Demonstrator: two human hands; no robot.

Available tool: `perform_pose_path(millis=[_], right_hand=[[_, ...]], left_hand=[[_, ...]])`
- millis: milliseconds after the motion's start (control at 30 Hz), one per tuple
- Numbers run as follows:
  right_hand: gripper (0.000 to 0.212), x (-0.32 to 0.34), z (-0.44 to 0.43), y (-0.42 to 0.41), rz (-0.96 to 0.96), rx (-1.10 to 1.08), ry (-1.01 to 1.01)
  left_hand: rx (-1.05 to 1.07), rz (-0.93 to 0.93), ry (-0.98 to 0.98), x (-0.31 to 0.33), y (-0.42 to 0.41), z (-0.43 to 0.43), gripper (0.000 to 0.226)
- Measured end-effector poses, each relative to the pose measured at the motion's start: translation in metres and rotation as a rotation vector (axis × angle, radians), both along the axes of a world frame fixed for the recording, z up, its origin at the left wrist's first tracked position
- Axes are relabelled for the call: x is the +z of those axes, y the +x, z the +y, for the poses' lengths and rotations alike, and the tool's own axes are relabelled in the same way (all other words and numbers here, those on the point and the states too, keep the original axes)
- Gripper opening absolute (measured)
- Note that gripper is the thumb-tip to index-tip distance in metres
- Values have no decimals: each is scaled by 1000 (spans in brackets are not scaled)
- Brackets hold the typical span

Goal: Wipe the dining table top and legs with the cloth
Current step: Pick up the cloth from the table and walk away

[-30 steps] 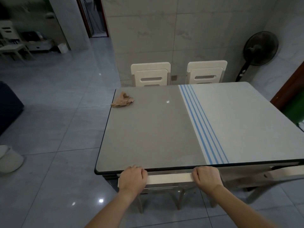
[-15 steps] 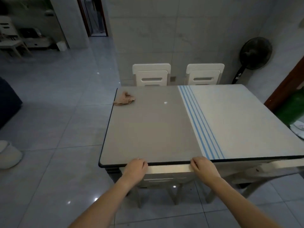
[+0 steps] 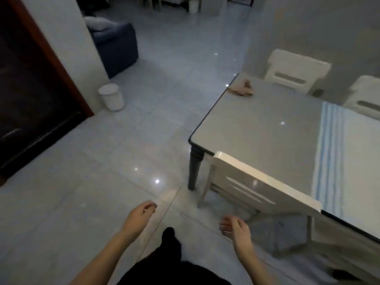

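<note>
- Glossy grey floor tiles (image 3: 115, 153) lie under you.
- Your left hand (image 3: 138, 218) and right hand (image 3: 236, 227) hang loosely curled, holding nothing.
- Your cloth (image 3: 241, 89) sits crumpled at the dining table (image 3: 267, 136)'s far corner.

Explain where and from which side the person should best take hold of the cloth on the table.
Probably pinch the raised, bunched fold at the middle of the cloth, coming from above at the table's far left corner. It lies crumpled in a heap near that edge, so its peaks offer an easy pinch.
</note>
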State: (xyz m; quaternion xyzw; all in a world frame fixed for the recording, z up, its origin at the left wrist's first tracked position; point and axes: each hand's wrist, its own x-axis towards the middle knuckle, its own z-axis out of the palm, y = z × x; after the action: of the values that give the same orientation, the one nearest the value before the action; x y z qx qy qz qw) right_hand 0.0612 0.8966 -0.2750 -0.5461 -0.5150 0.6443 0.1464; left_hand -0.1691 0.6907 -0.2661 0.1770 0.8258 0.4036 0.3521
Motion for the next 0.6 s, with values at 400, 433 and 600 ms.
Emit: perform_pose_path(millis=[400, 433, 600], right_hand=[[30, -24, -45, -167, -97, 357, -72], [29, -25, -47, -187, -102, 369, -62], [26, -25, -53, -277, -114, 400, -22]], left_hand=[[721, -224, -129, -51, -27, -212, 22], [749, -232, -127, -55, -38, -218, 21], [738, -245, -158, -56, -121, -233, 21]])
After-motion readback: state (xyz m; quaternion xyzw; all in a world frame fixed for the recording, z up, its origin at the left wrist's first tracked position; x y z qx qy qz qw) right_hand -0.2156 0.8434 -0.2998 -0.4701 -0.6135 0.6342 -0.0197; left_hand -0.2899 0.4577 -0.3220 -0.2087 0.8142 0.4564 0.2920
